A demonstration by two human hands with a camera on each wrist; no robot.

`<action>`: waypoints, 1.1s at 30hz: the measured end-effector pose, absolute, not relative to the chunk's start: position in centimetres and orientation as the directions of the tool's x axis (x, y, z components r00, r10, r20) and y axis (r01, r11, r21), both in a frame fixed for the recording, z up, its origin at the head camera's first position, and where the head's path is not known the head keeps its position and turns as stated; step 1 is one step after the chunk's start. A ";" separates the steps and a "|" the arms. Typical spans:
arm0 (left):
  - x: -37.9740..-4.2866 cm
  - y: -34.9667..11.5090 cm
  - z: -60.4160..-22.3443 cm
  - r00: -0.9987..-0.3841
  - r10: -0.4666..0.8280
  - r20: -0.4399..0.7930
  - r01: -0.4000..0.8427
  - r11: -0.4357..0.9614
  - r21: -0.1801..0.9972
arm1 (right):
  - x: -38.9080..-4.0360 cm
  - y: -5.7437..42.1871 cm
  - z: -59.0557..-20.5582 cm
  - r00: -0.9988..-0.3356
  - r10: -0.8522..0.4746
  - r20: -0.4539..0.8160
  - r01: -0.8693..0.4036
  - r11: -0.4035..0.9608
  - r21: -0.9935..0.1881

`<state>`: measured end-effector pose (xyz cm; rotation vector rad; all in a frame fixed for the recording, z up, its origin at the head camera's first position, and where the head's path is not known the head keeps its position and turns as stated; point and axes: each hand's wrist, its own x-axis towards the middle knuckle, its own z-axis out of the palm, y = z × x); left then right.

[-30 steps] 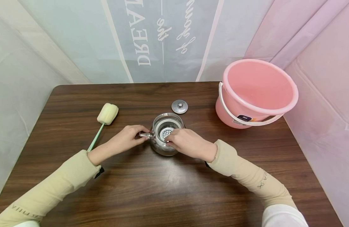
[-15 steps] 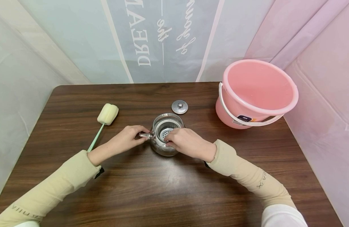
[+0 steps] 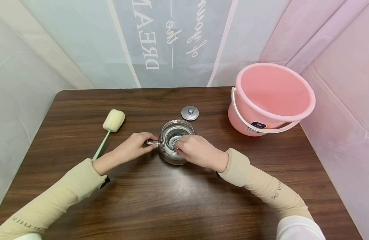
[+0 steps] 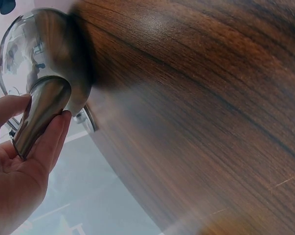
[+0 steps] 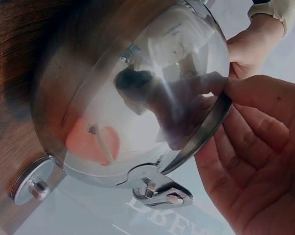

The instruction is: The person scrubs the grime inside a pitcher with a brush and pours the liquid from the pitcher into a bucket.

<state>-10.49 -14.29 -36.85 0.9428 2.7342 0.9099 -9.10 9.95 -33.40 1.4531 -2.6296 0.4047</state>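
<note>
A shiny steel teapot [image 3: 172,158] stands lidless on the dark wooden table, a perforated strainer [image 3: 174,140] showing inside its mouth. My left hand [image 3: 137,145] holds the spout [image 4: 43,105], thumb on one side and fingers on the other. At the opposite side, my right hand [image 3: 201,151] pinches the pot's rim [image 5: 201,139]; in the right wrist view the thumb lies at the outer edge while the other fingers reach over the opening. The arched handle [image 3: 177,121] leans to the far side. Just behind the pot lies its round knobbed lid [image 3: 189,115].
At the back right is a pink bucket [image 3: 256,115] with a white handle. A sponge brush [image 3: 114,120] with a green stick lies to the left, partly under my left forearm. A printed backdrop [image 3: 184,75] rises behind the table's far edge.
</note>
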 end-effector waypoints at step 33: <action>-10.5 -14.3 -36.9 -0.799 0.596 0.080 0.526 0.627 0.574 | -9.0 10.5 -33.7 -0.418 -0.830 0.369 -0.904 0.421 -0.076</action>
